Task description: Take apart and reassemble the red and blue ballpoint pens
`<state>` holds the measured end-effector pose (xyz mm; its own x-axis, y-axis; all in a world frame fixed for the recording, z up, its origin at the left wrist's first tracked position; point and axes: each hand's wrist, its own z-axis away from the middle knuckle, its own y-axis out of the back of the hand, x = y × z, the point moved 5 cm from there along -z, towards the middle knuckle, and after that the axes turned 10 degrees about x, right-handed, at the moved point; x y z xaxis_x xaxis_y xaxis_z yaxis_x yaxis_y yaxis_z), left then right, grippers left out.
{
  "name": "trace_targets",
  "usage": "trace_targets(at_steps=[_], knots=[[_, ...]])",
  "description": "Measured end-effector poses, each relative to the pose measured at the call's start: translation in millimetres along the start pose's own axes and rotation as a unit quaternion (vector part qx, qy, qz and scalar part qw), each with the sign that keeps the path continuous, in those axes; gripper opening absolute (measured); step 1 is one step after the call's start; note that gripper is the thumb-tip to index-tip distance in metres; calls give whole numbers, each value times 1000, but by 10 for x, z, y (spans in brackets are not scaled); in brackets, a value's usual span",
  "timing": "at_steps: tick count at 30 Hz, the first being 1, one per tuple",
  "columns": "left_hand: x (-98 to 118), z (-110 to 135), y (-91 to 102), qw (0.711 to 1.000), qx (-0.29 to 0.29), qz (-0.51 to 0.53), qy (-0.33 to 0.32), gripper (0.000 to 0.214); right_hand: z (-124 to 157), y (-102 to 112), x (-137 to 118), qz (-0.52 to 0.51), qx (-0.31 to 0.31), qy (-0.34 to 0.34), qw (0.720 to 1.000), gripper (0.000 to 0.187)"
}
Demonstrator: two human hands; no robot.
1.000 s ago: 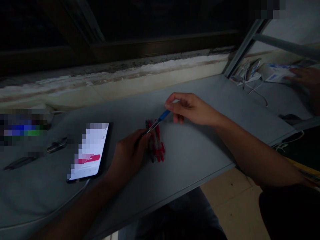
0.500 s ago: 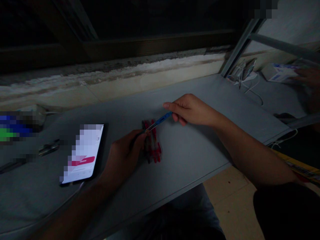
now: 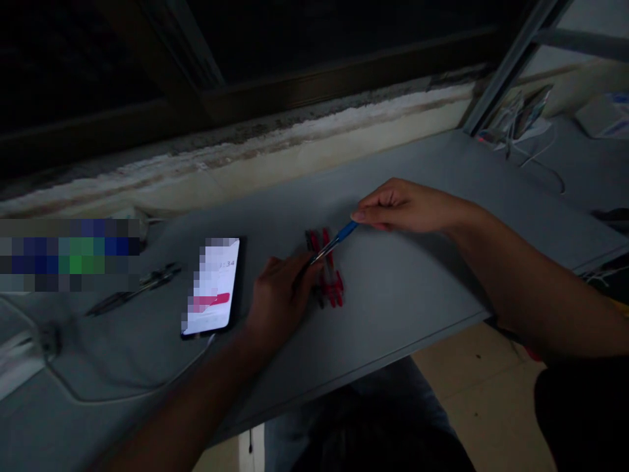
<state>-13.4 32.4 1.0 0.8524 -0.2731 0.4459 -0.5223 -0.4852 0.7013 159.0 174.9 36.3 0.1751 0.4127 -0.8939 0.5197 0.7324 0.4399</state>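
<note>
A slim pen with a blue barrel (image 3: 337,241) lies slanted across the space between my hands. My left hand (image 3: 280,305) grips its lower end, just above a small bundle of red-trimmed pens (image 3: 330,288) on the grey desk (image 3: 393,295). My right hand (image 3: 405,206) pinches the blue upper end between its fingertips. The left hand hides part of the bundle. A smartphone (image 3: 213,285) with a lit screen lies to the left of my left hand.
Two dark pens (image 3: 135,292) lie left of the phone, beside a blurred, colourful object (image 3: 69,255). A window sill (image 3: 246,154) bounds the desk's far side. Papers and a cable (image 3: 521,115) lie at the upper right. A tiled floor (image 3: 486,393) shows below the desk's near edge.
The view has swung, shifting the desk and my hands to the right. The other person's hand at the upper right has gone from view. My hands still hold the blue pen.
</note>
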Motion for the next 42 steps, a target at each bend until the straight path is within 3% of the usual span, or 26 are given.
trace_targets(at_steps=[5, 10, 15, 20, 25, 36, 42], knots=[[84, 27, 8, 998, 19, -1, -67, 26, 21, -6, -59, -14, 41, -11, 999, 54], [151, 95, -32, 995, -12, 75, -60, 39, -10, -24, -27, -37, 103, -20, 994, 43], [267, 115, -26, 979, -66, 132, -143, 38, -40, -43, 14, -57, 118, -16, 991, 43], [362, 109, -20, 961, -111, 160, -196, 38, -63, -105, 80, -75, 101, -22, 992, 42], [402, 135, -40, 958, -113, 146, -220, 32, -65, -153, 107, -82, 81, -29, 993, 41], [419, 152, -88, 957, -108, 154, -220, 24, -6, -332, 12, -73, -1, -16, 997, 31], [416, 156, -97, 959, -109, 140, -219, 15, 6, -335, 22, -62, -6, -21, 998, 30]])
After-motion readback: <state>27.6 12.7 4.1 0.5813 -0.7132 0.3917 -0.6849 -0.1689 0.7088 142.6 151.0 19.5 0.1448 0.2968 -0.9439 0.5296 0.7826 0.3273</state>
